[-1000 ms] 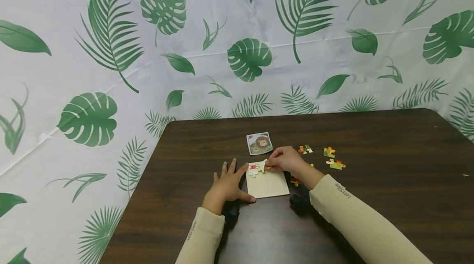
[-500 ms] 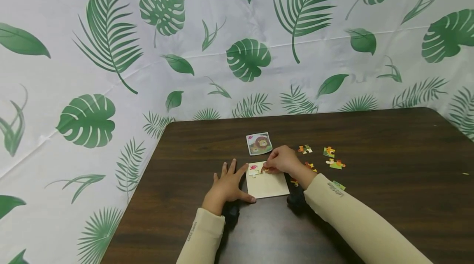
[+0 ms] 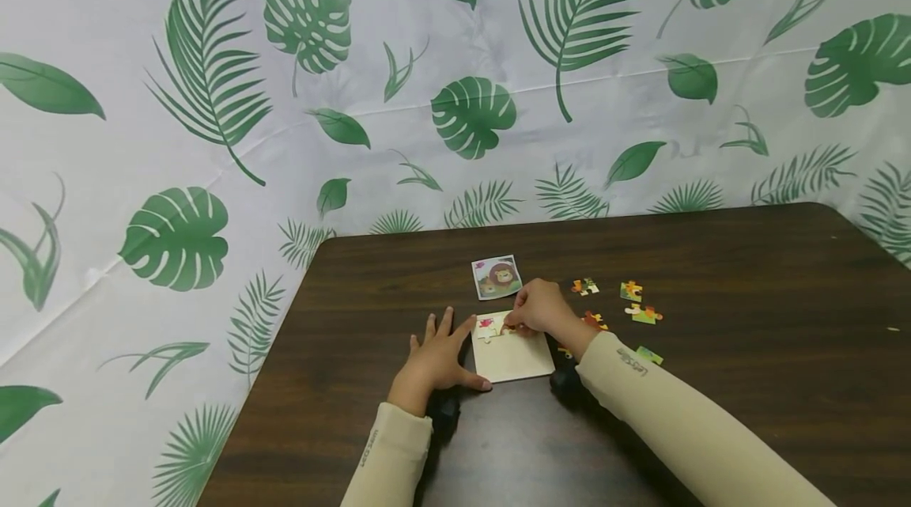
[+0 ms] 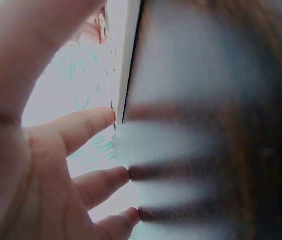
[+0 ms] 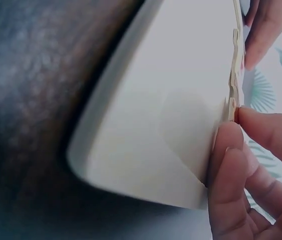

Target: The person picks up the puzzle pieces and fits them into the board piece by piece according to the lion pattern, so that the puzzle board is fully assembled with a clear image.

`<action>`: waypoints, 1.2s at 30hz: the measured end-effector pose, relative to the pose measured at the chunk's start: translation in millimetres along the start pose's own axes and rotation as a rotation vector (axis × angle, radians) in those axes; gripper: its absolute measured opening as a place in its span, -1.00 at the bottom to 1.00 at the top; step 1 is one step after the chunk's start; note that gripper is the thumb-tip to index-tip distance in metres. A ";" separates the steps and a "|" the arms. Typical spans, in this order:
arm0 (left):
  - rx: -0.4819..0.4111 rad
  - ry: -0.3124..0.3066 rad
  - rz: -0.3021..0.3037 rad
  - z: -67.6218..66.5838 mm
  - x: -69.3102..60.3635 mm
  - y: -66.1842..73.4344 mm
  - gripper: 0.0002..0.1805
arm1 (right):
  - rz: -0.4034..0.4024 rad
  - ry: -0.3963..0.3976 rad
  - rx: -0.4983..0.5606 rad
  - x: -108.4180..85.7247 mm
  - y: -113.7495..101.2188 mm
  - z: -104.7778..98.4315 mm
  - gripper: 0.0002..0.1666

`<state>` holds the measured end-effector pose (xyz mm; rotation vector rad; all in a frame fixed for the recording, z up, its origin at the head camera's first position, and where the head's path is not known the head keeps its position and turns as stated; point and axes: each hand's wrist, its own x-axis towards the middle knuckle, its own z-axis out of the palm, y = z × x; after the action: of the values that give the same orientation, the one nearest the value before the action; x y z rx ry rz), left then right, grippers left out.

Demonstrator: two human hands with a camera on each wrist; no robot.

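A pale square puzzle board (image 3: 512,365) lies on the dark wooden table. My left hand (image 3: 432,358) spreads its fingers along the board's left side, index finger and thumb touching its edge. On the board's upper left sits a puzzle piece with a pink flower (image 3: 487,325). My right hand (image 3: 546,311) is over the board's upper right. Between its thumb and finger it pinches a jigsaw puzzle piece (image 5: 232,110), which stands at the row of pieces along the top. The right hand's fingers hide most of that piece in the head view.
Behind the board lies a picture card (image 3: 497,278) with a lion on it. Several loose puzzle pieces (image 3: 644,314) are scattered to the right, some partly covered by the right forearm. A leaf-print cloth (image 3: 398,96) hangs beyond the table's far edge.
My right hand has lowered its puzzle piece from a tilted hold to nearly flat beside the flower piece, shifting slightly left. The left hand stays in place.
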<state>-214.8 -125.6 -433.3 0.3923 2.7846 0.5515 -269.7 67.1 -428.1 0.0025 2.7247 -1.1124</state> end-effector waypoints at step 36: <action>0.004 -0.003 -0.001 -0.2 -0.2 0.7 0.11 | 0.038 -0.048 -0.187 12.7 -4.0 5.1 -0.59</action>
<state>-214.6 -125.1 -432.8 0.3919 2.7839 0.5444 -281.6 59.8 -431.2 0.0007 2.7618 -0.8337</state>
